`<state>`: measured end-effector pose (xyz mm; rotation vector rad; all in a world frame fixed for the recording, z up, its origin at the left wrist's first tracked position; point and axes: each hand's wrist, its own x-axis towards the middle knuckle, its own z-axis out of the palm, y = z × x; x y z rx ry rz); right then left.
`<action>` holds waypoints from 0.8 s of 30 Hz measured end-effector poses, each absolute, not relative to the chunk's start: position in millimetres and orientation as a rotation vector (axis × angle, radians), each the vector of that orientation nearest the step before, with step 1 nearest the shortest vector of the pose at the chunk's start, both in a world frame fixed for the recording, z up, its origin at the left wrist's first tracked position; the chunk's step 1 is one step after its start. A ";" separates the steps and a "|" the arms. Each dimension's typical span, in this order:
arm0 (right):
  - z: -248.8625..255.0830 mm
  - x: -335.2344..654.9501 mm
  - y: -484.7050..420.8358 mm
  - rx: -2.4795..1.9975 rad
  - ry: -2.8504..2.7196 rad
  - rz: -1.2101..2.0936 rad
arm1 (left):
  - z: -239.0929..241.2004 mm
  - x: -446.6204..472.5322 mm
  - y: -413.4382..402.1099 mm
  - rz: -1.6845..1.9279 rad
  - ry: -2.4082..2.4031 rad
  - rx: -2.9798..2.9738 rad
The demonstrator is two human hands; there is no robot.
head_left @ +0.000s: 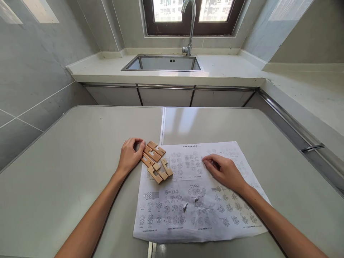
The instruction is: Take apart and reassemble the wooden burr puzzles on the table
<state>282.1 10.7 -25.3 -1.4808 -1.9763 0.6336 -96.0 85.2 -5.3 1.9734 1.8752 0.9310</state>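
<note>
On the left part of a printed instruction sheet (188, 184) lie several notched wooden puzzle pieces (152, 153), some marked with numbers. A lighter group of interlocked wooden pieces (160, 172) sits just below them. My left hand (131, 152) rests on the table at their left side, fingers curled and thumb tip against the end of a piece. Whether it grips anything there is hidden. Over the upper right of the sheet, my right hand (220, 168) lies with its fingers bent and pressed together, fingertips on the printed diagrams. Nothing shows in it.
The sheet is torn in two spots near its middle and lies across the seam of a pale table (67, 172). Beyond the table runs a white counter (228, 66) with a sink (161, 70) and a chrome faucet (191, 27), below a window.
</note>
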 end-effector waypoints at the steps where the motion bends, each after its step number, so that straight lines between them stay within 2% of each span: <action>1: -25.8 282.3 10.7 -1.483 -1.976 0.634 | -5.0 -95.7 85.0 0.931 1.875 1.973; 24: -21.4 281.0 9.8 -1.481 -1.973 0.649 | -3.2 -94.7 85.8 0.911 1.884 1.972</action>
